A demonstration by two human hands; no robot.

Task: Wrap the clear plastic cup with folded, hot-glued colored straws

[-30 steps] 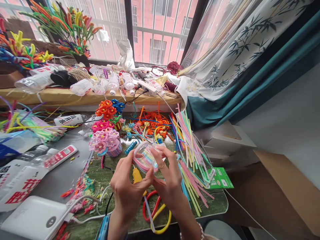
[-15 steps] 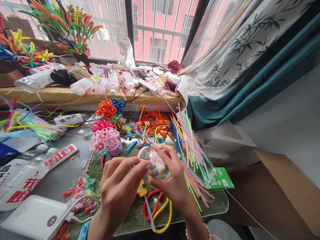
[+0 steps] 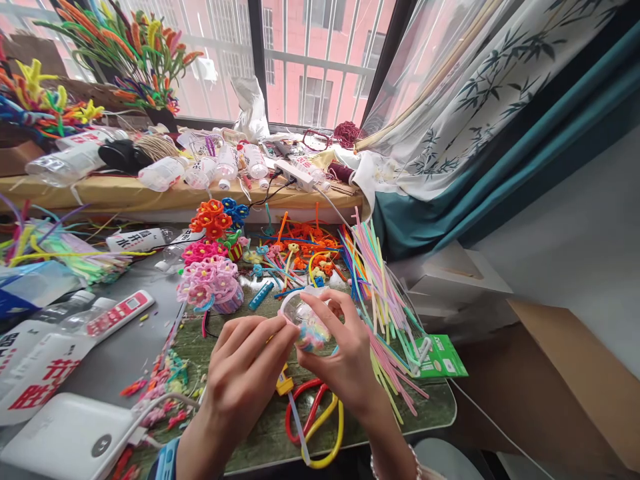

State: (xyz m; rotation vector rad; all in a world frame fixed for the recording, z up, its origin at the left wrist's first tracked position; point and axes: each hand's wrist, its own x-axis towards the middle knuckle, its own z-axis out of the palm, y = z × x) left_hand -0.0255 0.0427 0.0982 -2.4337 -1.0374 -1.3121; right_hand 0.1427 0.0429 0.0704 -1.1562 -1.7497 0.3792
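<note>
My right hand (image 3: 345, 353) grips a clear plastic cup (image 3: 303, 308), which looks like a cut bottle piece, with thumb and fingers around its side. Pastel pipe cleaner (image 3: 311, 339) is wrapped around the cup's lower part. At the cup's left side, the fingertips of my left hand (image 3: 245, 373) are pinched together on the pastel pipe cleaner; its end is hidden by the fingers. Below the hands lie a yellow tool (image 3: 284, 385) with a translucent stick (image 3: 299, 423) and red and yellow looped handles (image 3: 340, 430), which look like those of scissors.
Pipe cleaner flowers (image 3: 210, 280) stand behind my left hand. Loose pipe cleaners (image 3: 377, 287) and a green packet (image 3: 441, 357) lie to the right. On the left are a white power bank (image 3: 67, 433), bottles (image 3: 47, 363) and coloured scraps (image 3: 170, 380). A power strip (image 3: 296, 175) rests on the sill.
My left hand has shifted slightly right, and its fingers have drawn closer together at the cup's side. The cup has turned a little in my right hand.
</note>
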